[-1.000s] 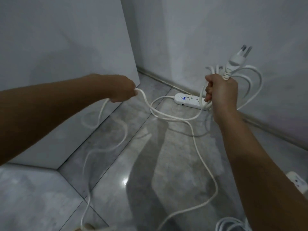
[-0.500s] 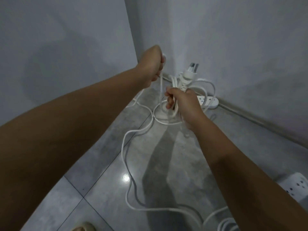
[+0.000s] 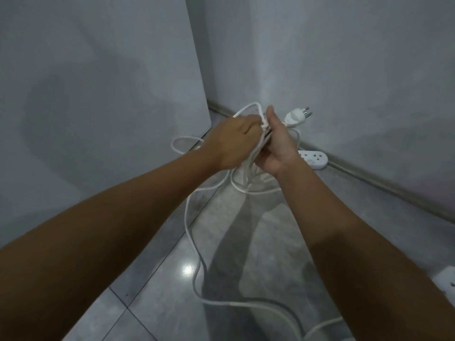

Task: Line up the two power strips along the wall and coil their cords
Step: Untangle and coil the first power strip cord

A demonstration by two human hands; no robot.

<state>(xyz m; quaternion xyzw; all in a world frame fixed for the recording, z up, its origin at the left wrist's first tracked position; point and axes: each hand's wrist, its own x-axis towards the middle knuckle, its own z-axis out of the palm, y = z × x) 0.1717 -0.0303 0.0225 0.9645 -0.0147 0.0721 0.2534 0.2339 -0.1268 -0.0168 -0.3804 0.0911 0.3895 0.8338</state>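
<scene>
Cord (image 3: 186,215): one more turn just went on. The left hand (image 3: 234,141), stretched wide to the left a second ago, is now up against the right hand (image 3: 275,148), laying a loop onto the bundle. A long run still trails on the floor (image 3: 369,193), so coiling is part done. The plug (image 3: 296,116) pokes out above the right hand. One power strip (image 3: 316,158) lies at the wall (image 3: 357,70); the second power strip (image 3: 446,283), lower right, sits apart from it, not lined up. Both forearms reach forward and converge. Left grip: fist closed on the cord. Right grip: fingers wrapped round the loops, thumb raised.
</scene>
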